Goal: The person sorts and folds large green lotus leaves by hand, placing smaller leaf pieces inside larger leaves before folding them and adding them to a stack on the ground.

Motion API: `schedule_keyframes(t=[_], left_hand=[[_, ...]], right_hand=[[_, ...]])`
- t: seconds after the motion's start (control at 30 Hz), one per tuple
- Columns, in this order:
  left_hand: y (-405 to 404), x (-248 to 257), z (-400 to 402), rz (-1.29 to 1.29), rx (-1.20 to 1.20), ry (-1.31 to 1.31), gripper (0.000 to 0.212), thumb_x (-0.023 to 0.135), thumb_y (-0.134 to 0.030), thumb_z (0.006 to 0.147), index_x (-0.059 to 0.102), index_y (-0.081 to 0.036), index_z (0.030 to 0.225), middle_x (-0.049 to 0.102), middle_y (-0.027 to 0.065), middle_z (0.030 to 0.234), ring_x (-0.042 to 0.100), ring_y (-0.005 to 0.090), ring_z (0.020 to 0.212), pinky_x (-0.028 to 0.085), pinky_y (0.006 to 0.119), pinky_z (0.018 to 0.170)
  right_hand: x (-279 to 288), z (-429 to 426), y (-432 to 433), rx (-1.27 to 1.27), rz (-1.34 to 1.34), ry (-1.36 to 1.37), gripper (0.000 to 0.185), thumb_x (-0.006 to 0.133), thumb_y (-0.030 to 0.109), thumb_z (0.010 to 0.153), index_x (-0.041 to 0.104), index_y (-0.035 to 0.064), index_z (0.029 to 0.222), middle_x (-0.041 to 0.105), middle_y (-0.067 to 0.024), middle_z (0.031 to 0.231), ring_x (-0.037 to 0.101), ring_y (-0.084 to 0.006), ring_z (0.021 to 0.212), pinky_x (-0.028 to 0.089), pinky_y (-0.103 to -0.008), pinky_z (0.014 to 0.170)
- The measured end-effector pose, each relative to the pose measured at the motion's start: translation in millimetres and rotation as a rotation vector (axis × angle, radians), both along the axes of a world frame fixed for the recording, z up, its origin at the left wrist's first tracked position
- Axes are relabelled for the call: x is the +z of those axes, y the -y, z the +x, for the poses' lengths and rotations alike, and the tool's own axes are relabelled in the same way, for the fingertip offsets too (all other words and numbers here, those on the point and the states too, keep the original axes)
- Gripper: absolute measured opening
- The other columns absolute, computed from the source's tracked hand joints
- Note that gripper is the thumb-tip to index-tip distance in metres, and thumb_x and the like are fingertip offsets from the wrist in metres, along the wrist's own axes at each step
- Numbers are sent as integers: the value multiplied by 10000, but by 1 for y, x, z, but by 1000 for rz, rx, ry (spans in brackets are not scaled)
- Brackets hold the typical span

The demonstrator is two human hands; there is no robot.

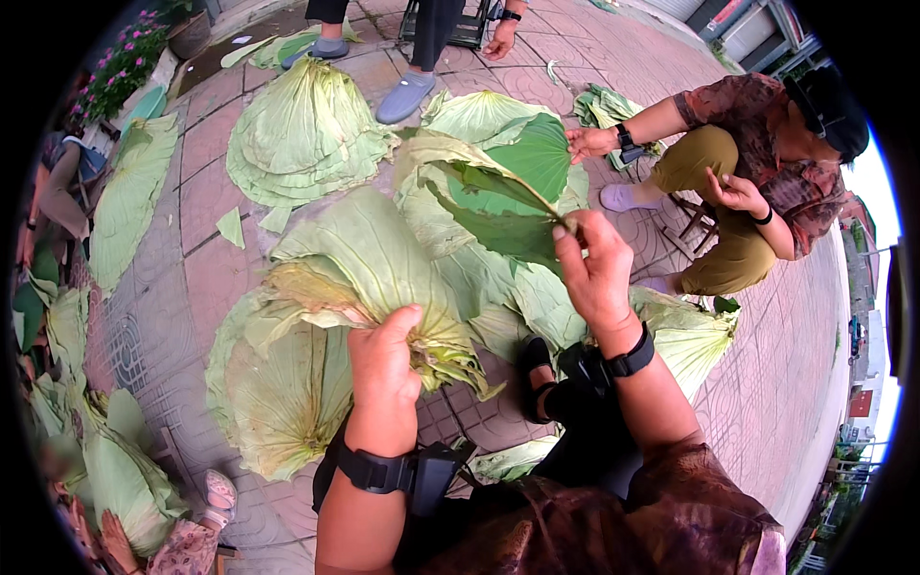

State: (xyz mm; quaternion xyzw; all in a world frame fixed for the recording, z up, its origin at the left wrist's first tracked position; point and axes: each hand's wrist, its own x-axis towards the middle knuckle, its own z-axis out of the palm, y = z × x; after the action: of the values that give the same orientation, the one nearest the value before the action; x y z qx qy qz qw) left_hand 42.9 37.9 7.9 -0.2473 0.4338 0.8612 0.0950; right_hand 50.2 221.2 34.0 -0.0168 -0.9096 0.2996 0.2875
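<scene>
My left hand (pixel 388 359) grips a stack of large pale green lotus leaves (pixel 381 251) near its gathered, layered edge, with the thumb on top; some of these leaves are browned. To the right, my right hand (pixel 596 266) pinches a single folded leaf (pixel 489 208), darker green inside with a browned rim, by its narrow end. Beneath the stack in my left hand, another fan of leaves (pixel 287 395) spreads over the paving. More pale leaves (pixel 532 295) lie under and between my hands.
A layered leaf heap (pixel 302 136) stands ahead on the paving (pixel 215 158). At right, a seated co-worker (pixel 762 165) touches a green leaf (pixel 535 158). Another person's shoe (pixel 406 97) is at the top. More leaves (pixel 129 474) and a person's hands are at lower left.
</scene>
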Motion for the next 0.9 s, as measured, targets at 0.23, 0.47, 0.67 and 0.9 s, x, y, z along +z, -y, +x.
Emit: schedule_keyframes(t=[0.23,0.47,0.67,0.9], left_hand=[[-24,-5,2,59,-80,250,239,457,40,615,466,51,853,510,112,781,514,198,657,433,315,550],[-28,-33,7,19,19,75,153,459,-15,625,500,39,762,508,63,683,479,136,577,390,257,496],[-77,-76,-3,-158,60,36,140,448,-94,646,513,26,679,487,19,591,429,75,503,338,224,425],[-102,-65,-25,-156,197,55,260,461,-211,641,489,39,577,432,31,475,392,85,418,288,263,365]], right_hand=[[-31,13,48,573,238,167,265,501,-3,548,466,22,809,492,-114,752,500,-273,637,428,-320,533],[-29,2,56,635,23,272,237,500,13,591,465,-11,824,481,-149,742,479,-286,642,400,-315,563],[-35,-7,16,737,-62,443,214,496,49,636,462,-38,828,469,-172,736,458,-284,662,375,-305,601],[-69,-37,-16,685,-387,532,198,511,111,662,460,-30,790,393,-28,694,349,-97,629,292,-197,560]])
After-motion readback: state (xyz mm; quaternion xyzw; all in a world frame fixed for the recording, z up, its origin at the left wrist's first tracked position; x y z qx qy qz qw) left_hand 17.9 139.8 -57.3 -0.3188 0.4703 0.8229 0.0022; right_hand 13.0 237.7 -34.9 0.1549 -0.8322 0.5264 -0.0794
